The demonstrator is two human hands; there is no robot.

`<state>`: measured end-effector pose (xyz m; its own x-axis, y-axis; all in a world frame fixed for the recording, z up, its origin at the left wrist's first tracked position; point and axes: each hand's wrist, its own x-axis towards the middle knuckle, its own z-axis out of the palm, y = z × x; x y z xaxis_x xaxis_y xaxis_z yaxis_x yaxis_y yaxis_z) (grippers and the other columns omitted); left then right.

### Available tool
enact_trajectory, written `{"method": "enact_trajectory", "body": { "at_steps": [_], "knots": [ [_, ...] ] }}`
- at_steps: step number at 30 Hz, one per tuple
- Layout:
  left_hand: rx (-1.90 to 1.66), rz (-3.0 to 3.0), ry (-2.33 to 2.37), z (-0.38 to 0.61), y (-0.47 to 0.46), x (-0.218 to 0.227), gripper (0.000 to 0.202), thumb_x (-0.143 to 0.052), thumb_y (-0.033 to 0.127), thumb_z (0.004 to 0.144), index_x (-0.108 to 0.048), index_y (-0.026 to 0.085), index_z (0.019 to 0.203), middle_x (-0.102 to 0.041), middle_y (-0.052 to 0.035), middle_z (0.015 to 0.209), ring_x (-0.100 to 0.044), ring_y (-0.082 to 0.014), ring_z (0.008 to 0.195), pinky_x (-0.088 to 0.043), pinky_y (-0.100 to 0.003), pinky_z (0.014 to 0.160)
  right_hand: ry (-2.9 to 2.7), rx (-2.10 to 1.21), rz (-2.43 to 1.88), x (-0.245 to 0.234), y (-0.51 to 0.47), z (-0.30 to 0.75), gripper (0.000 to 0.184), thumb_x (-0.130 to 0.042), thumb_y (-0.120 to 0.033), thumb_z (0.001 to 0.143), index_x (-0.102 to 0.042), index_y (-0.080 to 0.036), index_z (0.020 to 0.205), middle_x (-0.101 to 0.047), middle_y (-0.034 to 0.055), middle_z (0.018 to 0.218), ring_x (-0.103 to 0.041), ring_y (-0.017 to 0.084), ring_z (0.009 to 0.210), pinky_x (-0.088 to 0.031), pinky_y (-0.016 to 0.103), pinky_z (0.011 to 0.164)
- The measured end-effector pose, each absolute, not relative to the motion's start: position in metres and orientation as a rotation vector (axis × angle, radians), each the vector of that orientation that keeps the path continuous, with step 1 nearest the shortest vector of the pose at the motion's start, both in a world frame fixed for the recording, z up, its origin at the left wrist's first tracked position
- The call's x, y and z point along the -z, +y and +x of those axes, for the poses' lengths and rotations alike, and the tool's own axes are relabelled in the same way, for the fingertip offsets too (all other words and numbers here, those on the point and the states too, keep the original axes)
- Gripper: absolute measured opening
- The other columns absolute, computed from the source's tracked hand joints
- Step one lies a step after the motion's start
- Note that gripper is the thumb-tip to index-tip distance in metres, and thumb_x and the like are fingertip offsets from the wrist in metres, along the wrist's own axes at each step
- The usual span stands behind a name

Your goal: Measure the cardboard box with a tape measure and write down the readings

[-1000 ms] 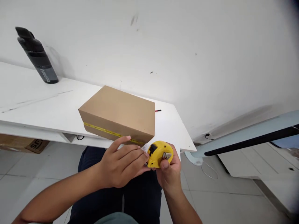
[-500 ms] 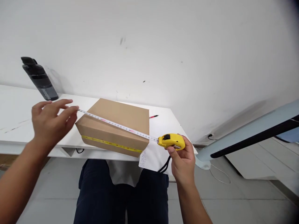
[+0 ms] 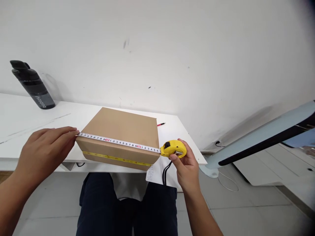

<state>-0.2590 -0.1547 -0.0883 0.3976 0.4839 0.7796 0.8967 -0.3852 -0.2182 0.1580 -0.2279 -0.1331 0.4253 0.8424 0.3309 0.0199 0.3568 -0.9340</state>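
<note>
A brown cardboard box (image 3: 128,124) with yellow printed tape along its front side lies on the white table (image 3: 66,114). Stretched along the box's near top edge is the white blade of a yellow tape measure (image 3: 172,148). My right hand (image 3: 188,167) is closed around the case, just off the box's right corner, and a black wrist strap hangs from it. At the left corner, my left hand (image 3: 48,147) pinches the end of the blade between thumb and fingers. The blade's hook is hidden by the fingertips.
A dark bottle (image 3: 35,87) stands at the back left by the wall. Behind the box's right side lies a red and black pen (image 3: 161,124). A sheet of paper with writing (image 3: 150,173) shows at the box's front right. A pale blue post (image 3: 228,154) rises at right.
My left hand has come down and toward me, bringing the blade from a slant across the box top to its near edge. The tape case has shifted slightly left in my right hand.
</note>
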Motion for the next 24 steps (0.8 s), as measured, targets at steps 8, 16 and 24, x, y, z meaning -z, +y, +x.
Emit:
{"method": "enact_trajectory", "body": {
  "at_steps": [8, 16, 24],
  "knots": [
    [0.756, -2.107, -1.132, -0.25, -0.168, 0.089, 0.053, -0.045, 0.026, 0.09, -0.052, 0.03, 0.143, -0.071, -0.0044, 0.129, -0.071, -0.027, 0.088, -0.053, -0.046, 0.084, -0.993, -0.68, -1.071, 0.135, -0.226, 0.16, 0.057, -0.084, -0.036, 0.078, -0.066, -0.026, 0.13, -0.071, 0.0051, 0.117, -0.064, 0.022, 0.105, -0.056, 0.035, 0.09],
    [0.789, -2.129, -1.263, -0.244, -0.174, 0.09, 0.044, -0.045, 0.039, 0.094, -0.061, 0.026, 0.132, -0.072, -0.0071, 0.125, -0.071, -0.03, 0.097, -0.054, -0.048, 0.089, -0.984, -0.684, -1.071, 0.136, -0.225, 0.159, 0.059, -0.085, -0.037, 0.077, -0.064, -0.027, 0.131, -0.069, 0.0045, 0.122, -0.065, 0.021, 0.107, -0.056, 0.034, 0.091],
    [1.122, -2.459, -1.921, -0.239, -0.165, 0.079, 0.055, -0.047, 0.065, 0.093, -0.053, 0.038, 0.142, -0.055, 0.0024, 0.151, -0.058, -0.0268, 0.131, -0.058, -0.031, 0.08, -0.999, -0.67, -1.086, 0.136, -0.224, 0.16, 0.06, -0.085, -0.038, 0.076, -0.064, -0.027, 0.131, -0.069, 0.0045, 0.124, -0.065, 0.022, 0.108, -0.056, 0.034, 0.091]
  ]
}}
